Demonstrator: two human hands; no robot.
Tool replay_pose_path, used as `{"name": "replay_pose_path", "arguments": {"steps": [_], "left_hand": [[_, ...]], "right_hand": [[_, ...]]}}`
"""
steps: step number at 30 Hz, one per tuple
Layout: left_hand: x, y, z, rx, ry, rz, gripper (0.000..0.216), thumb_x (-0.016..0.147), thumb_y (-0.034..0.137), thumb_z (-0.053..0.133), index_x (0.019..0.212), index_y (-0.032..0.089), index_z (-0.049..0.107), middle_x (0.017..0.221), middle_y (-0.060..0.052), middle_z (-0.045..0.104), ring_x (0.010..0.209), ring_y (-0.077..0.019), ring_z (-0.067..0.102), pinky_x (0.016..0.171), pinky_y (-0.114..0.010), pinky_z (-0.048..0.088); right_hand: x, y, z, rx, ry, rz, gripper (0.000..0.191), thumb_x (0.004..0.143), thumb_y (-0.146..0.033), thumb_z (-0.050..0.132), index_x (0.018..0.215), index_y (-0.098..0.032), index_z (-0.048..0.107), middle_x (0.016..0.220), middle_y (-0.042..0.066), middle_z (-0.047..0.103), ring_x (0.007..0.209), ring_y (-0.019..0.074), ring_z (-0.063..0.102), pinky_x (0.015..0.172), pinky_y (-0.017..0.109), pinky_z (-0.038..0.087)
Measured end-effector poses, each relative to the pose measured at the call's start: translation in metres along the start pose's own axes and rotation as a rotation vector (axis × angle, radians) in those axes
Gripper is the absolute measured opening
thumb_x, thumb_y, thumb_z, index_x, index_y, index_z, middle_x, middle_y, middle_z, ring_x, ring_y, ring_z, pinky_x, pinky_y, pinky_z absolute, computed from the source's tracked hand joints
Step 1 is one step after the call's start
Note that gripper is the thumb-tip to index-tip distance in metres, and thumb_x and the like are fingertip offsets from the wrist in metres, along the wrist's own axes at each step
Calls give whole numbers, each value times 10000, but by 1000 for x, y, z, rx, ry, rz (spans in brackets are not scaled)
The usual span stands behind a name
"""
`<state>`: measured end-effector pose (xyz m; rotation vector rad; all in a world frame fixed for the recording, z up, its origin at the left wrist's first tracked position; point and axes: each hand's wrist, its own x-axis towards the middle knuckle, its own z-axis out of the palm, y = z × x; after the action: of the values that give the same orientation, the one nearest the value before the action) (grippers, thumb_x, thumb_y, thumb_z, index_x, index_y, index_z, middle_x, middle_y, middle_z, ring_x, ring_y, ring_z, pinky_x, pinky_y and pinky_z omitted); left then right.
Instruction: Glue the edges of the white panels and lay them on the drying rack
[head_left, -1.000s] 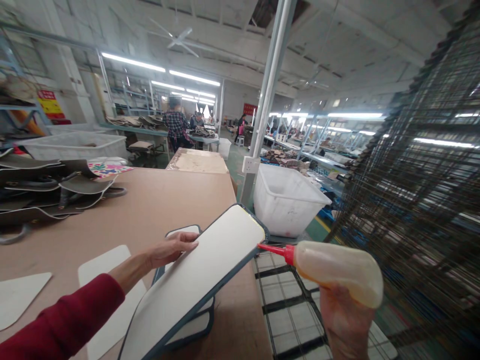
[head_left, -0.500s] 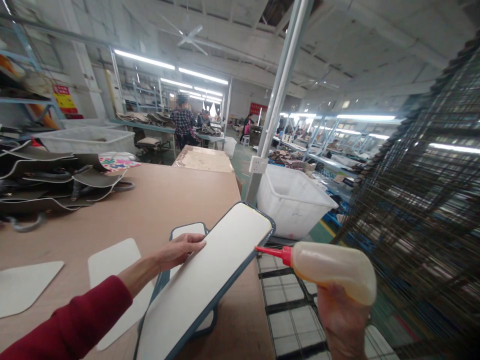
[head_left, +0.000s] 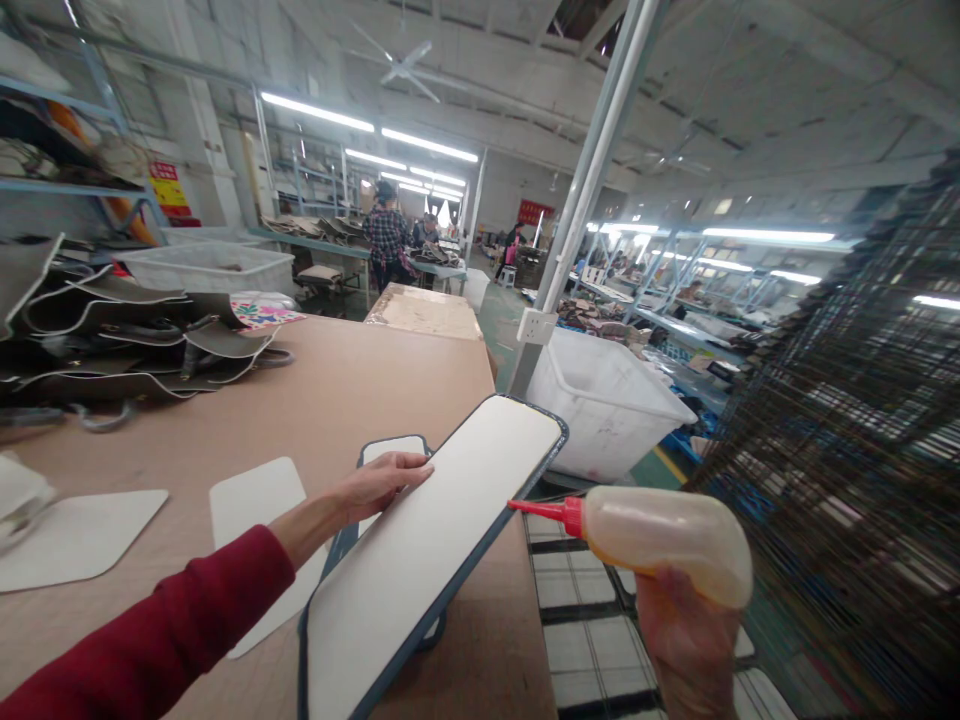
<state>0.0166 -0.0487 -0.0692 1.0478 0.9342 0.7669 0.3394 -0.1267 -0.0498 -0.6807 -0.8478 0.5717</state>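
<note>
My left hand [head_left: 386,485] is closed on the left long edge of a white panel [head_left: 442,540] with rounded corners and a dark blue border. The panel is tilted above the table, its far end up. Wrapped under a translucent squeeze bottle [head_left: 667,540] with amber liquid in it is my right hand [head_left: 690,630]. The bottle lies sideways, and its red nozzle [head_left: 540,510] meets the panel's right edge. A wet-looking line shines along the border at the far corner. Beneath the panel, another blue-edged white piece [head_left: 394,450] is partly hidden.
Loose white panels [head_left: 255,500] lie on the brown table [head_left: 337,380]. Dark grey bag pieces [head_left: 150,340] are heaped at its far left. Right of the table stand a white bin [head_left: 600,400], a metal post [head_left: 577,190] and wire racks [head_left: 847,430]. People work farther back.
The nozzle has slid along the panel's right edge, away from the far corner. My view has turned slightly left. A blurred whitish thing has appeared at the left edge.
</note>
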Motion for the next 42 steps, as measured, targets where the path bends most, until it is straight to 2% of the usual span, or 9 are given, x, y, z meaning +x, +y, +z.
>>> {"name": "replay_pose_path", "arguments": {"steps": [8,12,20,28,32,37,42], "left_hand": [[3,3,0,-12,16,1,503,673,473,808,1016,125,692,875,-85,741,736,-175,677,629,-237,503],[2,6,3,-29,23,7,498,657,475,817,974,111,696,851,-94,744,692,-171,674,609,-241,508],[1,14,5,-80,52,-3,470,615,425,850,928,106,706,780,-86,742,670,-182,671,612,-263,503],[7,16,5,-92,72,-10,443,623,408,847,907,103,695,821,-87,743,681,-184,672,642,-292,505],[10,21,6,-108,65,-12,450,596,397,862,890,98,698,799,-92,743,674,-190,669,650,-308,513],[14,27,7,-118,84,-34,419,578,365,874,852,99,702,807,-99,750,676,-197,672,667,-325,529],[20,32,8,-141,115,-59,342,623,277,852,869,84,716,777,-95,750,667,-197,676,655,-318,532]], "right_hand": [[-4,3,4,6,-54,6,335,639,-261,818,939,-199,683,741,18,710,640,182,666,580,279,577],[-6,4,3,22,-72,44,337,653,-244,821,958,-212,683,759,19,717,619,167,658,562,258,561],[-10,5,0,-26,-84,46,295,655,-328,833,884,-221,683,698,37,693,557,179,620,510,294,569],[-14,2,2,-14,-121,25,255,684,-362,819,846,-223,679,693,50,706,580,185,647,518,288,582],[-16,1,-1,30,-121,87,302,641,-329,850,881,-235,692,692,41,709,580,179,652,519,272,576],[-19,0,-1,27,-155,84,295,689,-316,817,950,-251,695,676,24,705,558,173,646,571,291,588],[-24,-1,-5,17,-168,129,489,722,-340,798,1171,-239,635,697,45,717,591,195,662,526,277,578]]}}
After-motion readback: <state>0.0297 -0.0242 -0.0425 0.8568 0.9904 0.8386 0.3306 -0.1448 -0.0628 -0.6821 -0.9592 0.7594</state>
